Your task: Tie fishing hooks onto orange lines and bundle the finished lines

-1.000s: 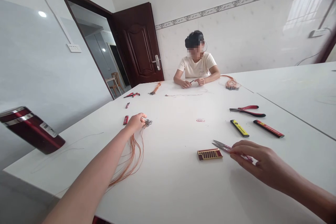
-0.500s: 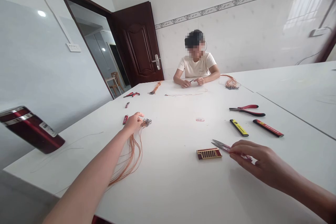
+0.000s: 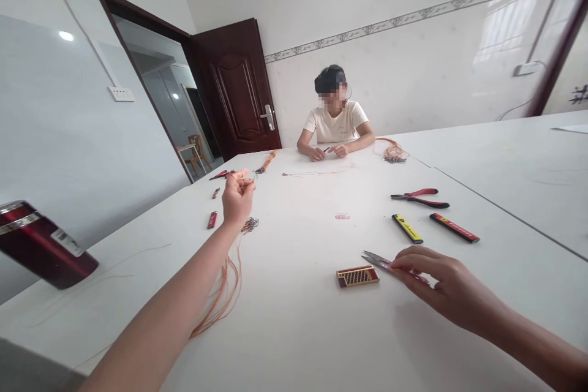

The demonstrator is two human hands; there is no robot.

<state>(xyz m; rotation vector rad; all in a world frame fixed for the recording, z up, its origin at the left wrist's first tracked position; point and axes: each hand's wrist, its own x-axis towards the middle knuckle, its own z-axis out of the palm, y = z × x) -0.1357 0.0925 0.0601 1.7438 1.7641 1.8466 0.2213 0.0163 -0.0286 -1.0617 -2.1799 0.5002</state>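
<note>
Lifted from beside the near cluster of dark metal hooks [image 3: 250, 225], the left hand [image 3: 237, 201] had moved toward the far side of the white table [image 3: 294, 331] since the earlier frame, leaving the hooks lying out of its grasp. Its thumb and fingertips were drawn together in a pinch on what looked like a small metal piece [image 3: 255, 179]; whether a cord ran from it could not be told.

At right, the right hand [image 3: 438, 272] rested near the tabletop, fingers closed around the pinkish handles of a pair of snips [image 3: 381, 262], much as half a second earlier. The silver blades were slightly parted, their tips pointing left beside a gold-and-dark-red lighter [image 3: 358, 277].

Orange cords [image 3: 205, 324] trailed in loose, thin curves from the hooks toward the near left, partly hidden by the left forearm. The hooks themselves sat bunched in a tangle, left of centre. A yellow lighter [image 3: 407, 228], a red-and-black lighter [image 3: 454, 228] and red-handled pliers [image 3: 420, 197] lay farther right, while a co-worker [image 3: 337, 125] in a pale shirt sat at the far edge.
</note>
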